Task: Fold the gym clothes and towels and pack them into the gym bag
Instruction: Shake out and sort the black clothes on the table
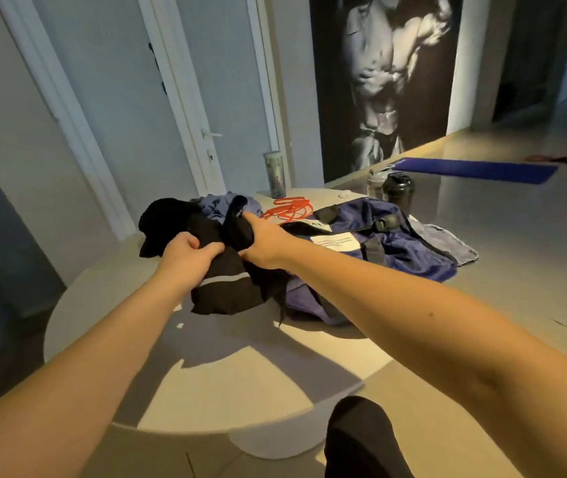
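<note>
A black garment (226, 288) with a grey stripe hangs bunched above the round white table (206, 381). My left hand (188, 257) grips its left side, fingers curled into the cloth. My right hand (261, 239) grips another fold of it just to the right. Behind lies a black cap or cloth (161, 222) and a purple-blue garment (216, 205). The navy gym bag (389, 243) lies on the table to the right, with a white label on top. A grey-blue towel (447, 239) sticks out from under the bag's far side.
A red skipping rope (285, 210) lies coiled behind the bag. A tall tumbler (275, 174) and two shaker bottles (396, 191) stand at the table's back. A blue mat (475, 169) lies on the floor beyond. A black-clad knee (361, 439) shows below the table.
</note>
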Demonstrator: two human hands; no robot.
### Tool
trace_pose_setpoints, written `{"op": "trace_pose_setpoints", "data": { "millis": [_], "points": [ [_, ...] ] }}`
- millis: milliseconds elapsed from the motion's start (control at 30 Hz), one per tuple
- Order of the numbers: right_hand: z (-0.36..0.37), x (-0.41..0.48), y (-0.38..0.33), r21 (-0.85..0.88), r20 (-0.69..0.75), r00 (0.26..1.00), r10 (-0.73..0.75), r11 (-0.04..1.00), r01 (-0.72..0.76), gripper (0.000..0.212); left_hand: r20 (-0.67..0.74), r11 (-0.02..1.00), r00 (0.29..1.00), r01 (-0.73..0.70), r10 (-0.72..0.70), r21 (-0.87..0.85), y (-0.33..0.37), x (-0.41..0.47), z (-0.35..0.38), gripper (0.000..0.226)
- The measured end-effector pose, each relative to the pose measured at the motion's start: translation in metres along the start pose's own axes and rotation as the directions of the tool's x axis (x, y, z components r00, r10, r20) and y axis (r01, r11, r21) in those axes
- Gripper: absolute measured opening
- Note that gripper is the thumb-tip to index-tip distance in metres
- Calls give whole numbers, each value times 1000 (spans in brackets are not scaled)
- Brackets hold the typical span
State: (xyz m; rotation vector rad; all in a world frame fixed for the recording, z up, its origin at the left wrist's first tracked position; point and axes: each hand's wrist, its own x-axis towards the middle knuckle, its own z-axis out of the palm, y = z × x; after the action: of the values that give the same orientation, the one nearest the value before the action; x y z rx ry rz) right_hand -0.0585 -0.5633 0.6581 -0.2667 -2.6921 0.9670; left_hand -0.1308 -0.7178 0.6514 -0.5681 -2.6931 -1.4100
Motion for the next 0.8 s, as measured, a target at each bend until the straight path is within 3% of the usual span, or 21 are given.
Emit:
{"op": "trace_pose_setpoints", "data": {
  "millis": [67, 167, 267, 333, 467, 600, 633, 700, 733, 800],
  "points": [
    [-25, -4, 14, 78, 29, 999, 37, 996, -39, 81, 29, 997, 998, -57, 59, -55, 37, -4, 13, 41],
    [-62, -14, 33, 273, 86, 984, 154, 947, -172, 77, 103, 982, 995, 12, 7, -189, 79, -2, 34, 46],
    [-89, -13, 63, 384, 106, 974, 198, 896, -224, 98, 194, 957, 981, 75, -20, -281, 101, 1, 53, 50],
    [-103, -21, 69, 336, 112, 968, 224, 908, -249, 118, 270, 957, 963, 92, -15, -274, 110, 2, 66, 52],
    [-121, -15, 95, 184, -4, 963, 269, 947, -264, 101, 358, 949, 933, 82, 35, -305, 124, 10, 90, 50],
    [-136, 2, 117, 125, -120, 942, 313, 946, -299, 108, 416, 902, 902, 82, 113, -424, 122, 30, 115, 30],
    [-141, 5, 120, 132, -138, 933, 332, 940, -315, 111, 382, 914, 915, 37, 131, -404, 114, 37, 121, 22],
    [-151, 16, 129, 142, -200, 903, 381, 923, -359, 119, 301, 975, 931, -170, 207, -146, 91, 52, 132, 11],
    [-156, 23, 136, 143, -234, 890, 391, 919, -367, 119, 333, 966, 913, -258, 237, 19, 80, 56, 138, 13],
    [-161, 36, 147, 169, -286, 865, 412, 910, -378, 109, 497, 906, 840, -364, 218, 217, 63, 62, 151, 42]
  ]
}}
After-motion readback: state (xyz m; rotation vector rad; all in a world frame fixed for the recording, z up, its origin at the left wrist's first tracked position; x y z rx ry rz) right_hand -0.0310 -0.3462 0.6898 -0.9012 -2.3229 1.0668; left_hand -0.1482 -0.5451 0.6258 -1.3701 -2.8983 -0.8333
